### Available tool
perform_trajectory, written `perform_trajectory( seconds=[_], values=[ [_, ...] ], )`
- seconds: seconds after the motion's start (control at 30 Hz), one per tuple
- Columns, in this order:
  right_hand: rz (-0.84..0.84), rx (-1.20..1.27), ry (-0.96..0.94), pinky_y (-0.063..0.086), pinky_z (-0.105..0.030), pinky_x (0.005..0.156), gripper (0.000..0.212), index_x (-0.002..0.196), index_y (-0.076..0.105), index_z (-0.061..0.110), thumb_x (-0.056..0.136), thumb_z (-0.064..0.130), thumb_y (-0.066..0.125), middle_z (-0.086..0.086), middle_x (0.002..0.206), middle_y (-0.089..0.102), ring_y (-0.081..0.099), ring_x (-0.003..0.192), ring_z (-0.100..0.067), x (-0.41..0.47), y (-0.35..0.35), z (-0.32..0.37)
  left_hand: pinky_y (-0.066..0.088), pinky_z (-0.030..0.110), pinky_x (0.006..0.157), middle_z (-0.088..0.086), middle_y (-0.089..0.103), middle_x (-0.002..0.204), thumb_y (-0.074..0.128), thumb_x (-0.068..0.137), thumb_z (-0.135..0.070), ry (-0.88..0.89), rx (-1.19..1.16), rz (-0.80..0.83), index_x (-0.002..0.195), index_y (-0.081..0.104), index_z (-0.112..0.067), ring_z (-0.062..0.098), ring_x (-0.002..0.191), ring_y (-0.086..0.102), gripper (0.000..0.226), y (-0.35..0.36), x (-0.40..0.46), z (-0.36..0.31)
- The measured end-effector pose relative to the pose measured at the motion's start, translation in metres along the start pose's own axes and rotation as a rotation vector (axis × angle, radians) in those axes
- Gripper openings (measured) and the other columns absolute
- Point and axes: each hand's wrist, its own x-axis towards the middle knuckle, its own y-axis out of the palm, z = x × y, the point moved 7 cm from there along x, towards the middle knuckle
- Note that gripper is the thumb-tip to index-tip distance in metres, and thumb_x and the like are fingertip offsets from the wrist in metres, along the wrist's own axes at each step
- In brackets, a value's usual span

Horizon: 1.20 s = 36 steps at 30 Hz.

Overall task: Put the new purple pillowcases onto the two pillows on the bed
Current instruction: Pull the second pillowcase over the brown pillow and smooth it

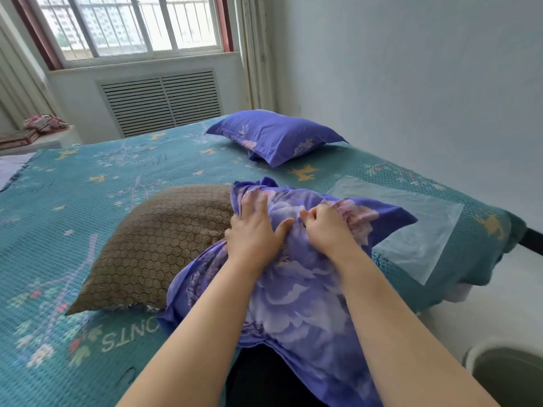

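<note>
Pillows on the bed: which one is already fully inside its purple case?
The far pillow near the wall; the near pillow is still mostly bare brown.

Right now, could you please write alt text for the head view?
Both hands, left hand and right hand, work a purple pillowcase onto a brown pillow on the bed. A second pillow, already purple, lies near the wall.
</note>
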Motion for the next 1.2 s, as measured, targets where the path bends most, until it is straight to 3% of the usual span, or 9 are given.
perform_trajectory(
  seconds=[0.17,0.3,0.47,0.57,0.73,0.87,0.97,1.07,1.2],
  values=[
    [-0.115,-0.18,-0.064,0.038,-0.038,0.094,0.04,0.102,0.058,0.01,0.088,0.048,0.057,-0.016,0.116,0.056,0.05,0.113,-0.033,0.026,-0.029,-0.015,0.027,0.039,0.11,0.004,0.016,0.157,0.045,0.076,-0.074,-0.009,-0.043,-0.09,0.149,0.009,-0.03,0.023,0.14,0.026,0.093,0.019,-0.031,0.018],
    [0.021,-0.333,-0.046,0.028,-0.045,0.109,0.083,0.137,0.04,0.011,0.084,0.074,0.034,-0.013,0.141,0.045,0.039,0.131,-0.031,0.047,-0.018,-0.023,0.017,0.047,0.113,0.012,0.007,0.158,0.06,0.064,-0.076,-0.422,-0.281,-0.326,0.149,0.015,-0.022,0.029,0.144,0.013,0.11,0.019,-0.091,0.071],
    [0.052,-0.252,0.006,0.042,-0.041,0.087,0.075,0.113,0.053,0.011,0.081,0.077,0.036,-0.016,0.118,0.062,0.057,0.109,-0.034,0.034,-0.001,-0.038,0.034,0.045,0.109,0.016,0.028,0.148,0.082,0.051,-0.052,-1.104,-1.158,-0.386,0.146,0.018,-0.01,0.032,0.13,0.04,0.122,0.071,-0.141,0.131],
    [-0.15,-0.008,-0.115,0.035,-0.033,0.07,0.047,0.092,0.053,0.012,0.09,0.058,0.046,-0.016,0.102,0.066,0.059,0.097,-0.035,0.016,-0.018,-0.014,0.048,0.047,0.097,0.009,0.063,0.122,0.077,0.059,-0.032,-0.793,-1.473,-0.422,0.128,0.054,-0.012,0.024,0.107,0.063,0.075,0.051,-0.103,0.119],
    [-0.473,0.222,-0.075,0.044,-0.042,0.075,0.041,0.092,0.046,0.012,0.091,0.052,0.049,-0.018,0.094,0.066,0.06,0.092,-0.039,-0.023,-0.032,0.01,0.049,0.042,0.097,0.009,0.065,0.118,0.07,0.073,-0.022,-0.432,-1.264,-0.433,0.122,0.058,-0.01,0.022,0.109,0.062,0.052,-0.022,-0.023,0.143],
    [-0.194,0.166,-0.121,0.042,-0.038,0.08,0.048,0.117,0.041,0.014,0.087,0.046,0.059,-0.016,0.111,0.06,0.058,0.103,-0.035,-0.031,0.011,0.012,0.039,0.037,0.104,0.016,0.055,0.129,0.063,0.081,-0.033,-0.352,-0.552,-0.106,0.129,0.052,-0.005,0.027,0.119,0.052,0.058,-0.03,0.0,0.152],
    [-0.012,-0.015,-0.258,0.038,-0.036,0.098,0.066,0.138,0.039,0.027,0.082,0.053,0.062,-0.011,0.128,0.044,0.047,0.12,-0.028,-0.042,0.033,-0.002,0.038,0.033,0.101,0.009,0.057,0.13,0.064,0.083,-0.039,-0.137,-0.393,0.073,0.129,0.053,-0.008,0.024,0.122,0.052,0.057,-0.009,-0.034,0.116],
    [0.122,0.01,-0.346,0.029,-0.032,0.109,0.079,0.137,0.041,0.04,0.067,0.07,0.061,-0.003,0.139,0.03,0.034,0.134,-0.019,-0.055,0.031,-0.02,0.038,0.035,0.104,0.006,0.055,0.133,0.053,0.078,-0.058,-0.01,-0.314,-0.013,0.132,0.051,-0.012,0.02,0.123,0.051,0.071,-0.001,-0.081,0.112],
    [0.111,-0.067,-0.443,0.026,-0.029,0.109,0.059,0.121,0.057,0.034,0.068,0.044,0.079,0.001,0.139,0.033,0.034,0.133,-0.018,-0.078,0.025,-0.033,0.037,0.035,0.1,0.009,0.059,0.125,0.064,0.076,-0.048,-0.07,-0.292,-0.099,0.124,0.057,-0.01,0.024,0.116,0.053,0.062,0.0,-0.11,0.151]
  ],
)
